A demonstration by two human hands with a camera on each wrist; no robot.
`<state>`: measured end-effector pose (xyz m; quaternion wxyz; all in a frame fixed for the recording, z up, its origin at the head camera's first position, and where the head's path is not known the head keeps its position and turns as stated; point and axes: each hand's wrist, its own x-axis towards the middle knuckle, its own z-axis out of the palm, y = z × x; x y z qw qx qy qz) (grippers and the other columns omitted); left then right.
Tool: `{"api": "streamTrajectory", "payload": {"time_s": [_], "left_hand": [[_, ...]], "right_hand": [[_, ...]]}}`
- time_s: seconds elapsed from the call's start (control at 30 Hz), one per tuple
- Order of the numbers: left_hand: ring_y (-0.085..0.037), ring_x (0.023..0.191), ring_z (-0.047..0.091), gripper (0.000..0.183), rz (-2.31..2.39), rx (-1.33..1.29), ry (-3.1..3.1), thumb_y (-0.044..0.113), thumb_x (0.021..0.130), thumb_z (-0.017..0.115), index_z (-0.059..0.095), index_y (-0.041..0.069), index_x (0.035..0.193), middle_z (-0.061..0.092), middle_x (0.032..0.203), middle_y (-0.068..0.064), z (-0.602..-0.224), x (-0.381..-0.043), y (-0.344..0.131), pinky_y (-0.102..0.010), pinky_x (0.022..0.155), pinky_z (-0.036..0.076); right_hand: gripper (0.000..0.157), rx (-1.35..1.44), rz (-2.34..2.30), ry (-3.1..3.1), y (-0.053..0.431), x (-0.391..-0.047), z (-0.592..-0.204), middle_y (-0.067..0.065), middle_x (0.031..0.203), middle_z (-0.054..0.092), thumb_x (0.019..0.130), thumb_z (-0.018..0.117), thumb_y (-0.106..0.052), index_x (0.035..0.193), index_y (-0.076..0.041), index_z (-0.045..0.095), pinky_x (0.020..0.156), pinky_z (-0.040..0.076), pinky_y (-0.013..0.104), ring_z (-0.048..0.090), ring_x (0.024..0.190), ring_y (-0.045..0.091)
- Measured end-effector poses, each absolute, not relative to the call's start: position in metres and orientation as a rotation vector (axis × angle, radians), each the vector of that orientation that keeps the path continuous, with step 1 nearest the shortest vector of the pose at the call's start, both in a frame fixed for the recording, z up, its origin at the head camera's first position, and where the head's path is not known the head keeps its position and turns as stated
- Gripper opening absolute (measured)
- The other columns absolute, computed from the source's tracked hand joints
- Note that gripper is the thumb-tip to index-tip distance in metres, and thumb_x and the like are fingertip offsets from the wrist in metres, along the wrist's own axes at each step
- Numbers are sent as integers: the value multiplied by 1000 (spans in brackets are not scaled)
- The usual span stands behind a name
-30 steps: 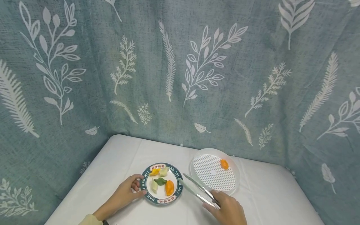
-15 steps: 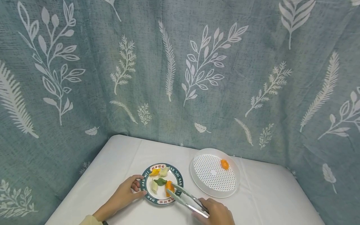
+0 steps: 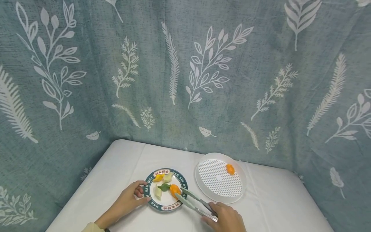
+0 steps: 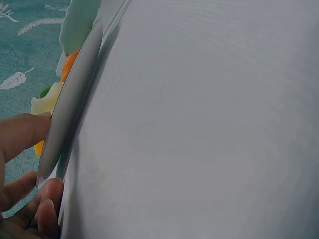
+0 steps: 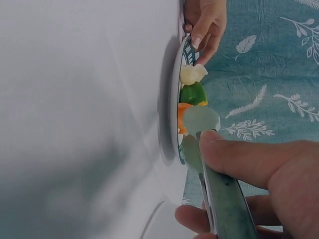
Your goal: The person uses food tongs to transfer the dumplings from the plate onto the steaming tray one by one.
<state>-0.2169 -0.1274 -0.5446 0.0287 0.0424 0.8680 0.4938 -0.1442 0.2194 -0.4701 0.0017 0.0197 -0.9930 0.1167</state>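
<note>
Far left: the left hand (image 3: 127, 198) holds the left rim of the plate (image 3: 166, 199), fingers bent, thumb at the edge. On the plate, in order: a front pale dumpling (image 3: 158, 192), a yellow dumpling (image 3: 158, 178) behind it, a green dumpling (image 3: 164, 187) at the middle, a rear pale dumpling (image 3: 167, 177), and, rightmost, the large orange dumpling (image 3: 174, 189). Its long axis runs from back left to front right, oblique to the tongs (image 3: 188, 203), and its left side appears to meet the green one. The tongs enter from front right, tips slightly parted: one overlaps the orange piece's front right edge, the other stands just beside it; contact cannot be told. The right hand (image 3: 227, 217), fingers curled round the tongs, thus has this dumpling ahead and leftward; the left thumb is nearer. Far right: a perforated tray (image 3: 218, 185) bears a small orange dumpling (image 3: 230, 169).
</note>
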Motion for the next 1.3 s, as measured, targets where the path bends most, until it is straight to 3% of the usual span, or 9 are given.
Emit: {"api": "streamTrajectory", "payload": {"time_s": [0.37, 0.77, 1.3], "left_hand": [[-15, 84, 53, 63, 1544, 141, 2668, 26, 79, 91, 61, 10, 132, 56, 94, 2, -545, -217, -128, -25, 66, 45], [-15, 84, 52, 62, 1538, 144, 2673, 27, 79, 91, 62, 10, 131, 56, 93, 2, -545, -217, -128, -25, 66, 44], [-14, 83, 53, 61, 1519, 142, 2699, 25, 79, 90, 62, 10, 131, 55, 93, 3, -547, -218, -127, -25, 66, 45]], "right_hand": [[49, 162, 470, -3108, 214, -149, -473, -8, 63, 48, 77, 86, -50, 107, -13, 78, 56, 38, 29, 43, 58, 11], [59, 249, 391, -3088, 209, -145, -468, -12, 77, 57, 76, 85, -54, 121, -17, 77, 59, 42, 27, 45, 62, 8], [50, 142, 451, -3090, 204, -149, -470, -9, 68, 50, 79, 83, -54, 109, -14, 78, 57, 39, 31, 44, 60, 11]]}}
